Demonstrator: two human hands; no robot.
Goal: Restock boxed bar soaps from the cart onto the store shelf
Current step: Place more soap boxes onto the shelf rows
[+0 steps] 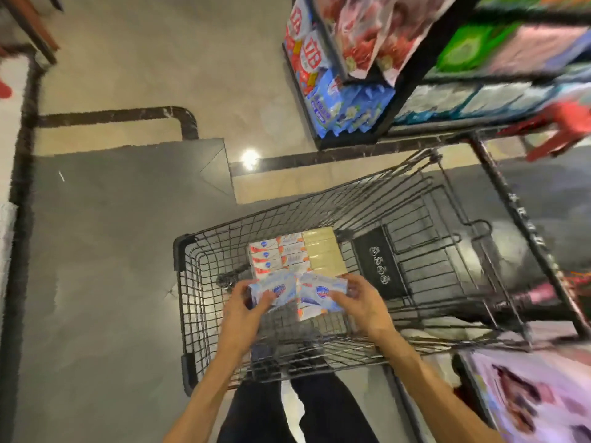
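Head view: both hands lift soap boxes from the cart

My left hand [248, 303] curls round a pale blue soap box [277, 290], thumb over its near face, while my right hand [355, 298] clasps a second blue soap box [323, 295] just beside it. Each hand is closed on its own box, and the two boxes meet edge to edge between my hands, long axes running roughly left to right across me. They are held inside the wire shopping cart [192, 282], above its floor. Just beyond my fingers, deeper in the cart, lies the remaining stock: orange-and-white soap boxes [278, 257] packed in rows, touching a stack of cream-coloured boxes [323, 251] on their right.

Up and to my right stands the black store shelf [403, 100], well apart from the cart's load and blurred, carrying blue and red packets [339, 107]. As I judge it, my right hand is the nearer to that shelf, so the boxes must rise clear of the cart's rim and swing rightward, long sides leading.
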